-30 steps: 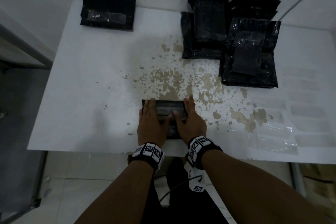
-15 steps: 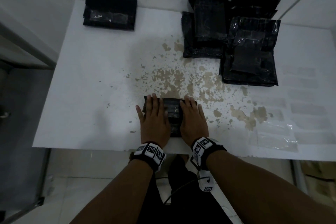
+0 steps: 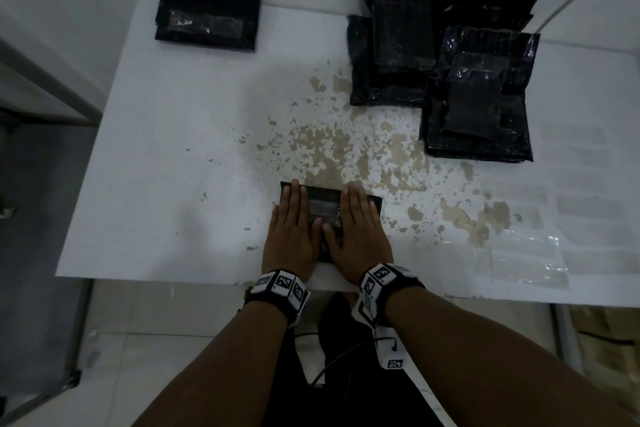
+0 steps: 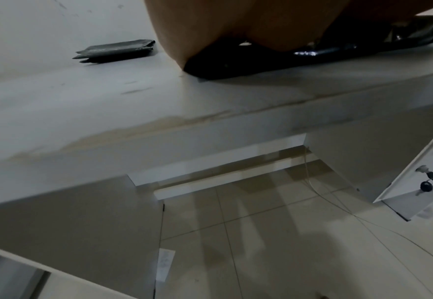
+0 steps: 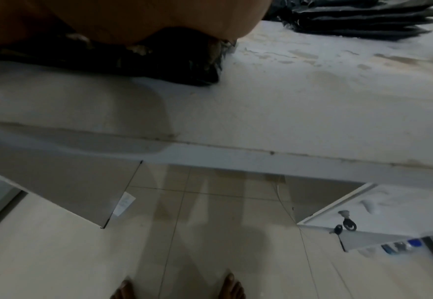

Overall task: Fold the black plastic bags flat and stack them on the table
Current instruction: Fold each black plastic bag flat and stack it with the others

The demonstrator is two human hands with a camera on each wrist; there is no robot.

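Two flat hands, one folded bag under them, near the front edge of the worktop (image 3: 145,156).

Far-left corner: stack of folded bags (image 3: 207,12), squared up, long axis running left to right. Well apart from the hands; the left one is the nearer to it.

Left hand (image 3: 292,229): palm down, fingers (image 3: 294,199) straight and together, gripping nothing, pressing the left part of the folded bag (image 3: 323,210). Fingertips reach the bag's far edge at its left corner.

Bag itself: long axis left to right, parallel to the front edge, lying directly beneath both palms. Only the middle strip and the right end show between and beyond the hands. The wrist views show it squashed but still a little puffy at its near edge.

Right hand (image 3: 356,229): likewise flat and relaxed, holding nothing, pressing the bag's right part; thumbs nearly meet in the middle.

Far-right corner: pile of unfolded bags (image 3: 474,90), loose and overlapping, closer to the right hand.

Judgement: the flattening looks about done. The carry to the stack runs away and to the left, so the left hand is better placed to lead it.
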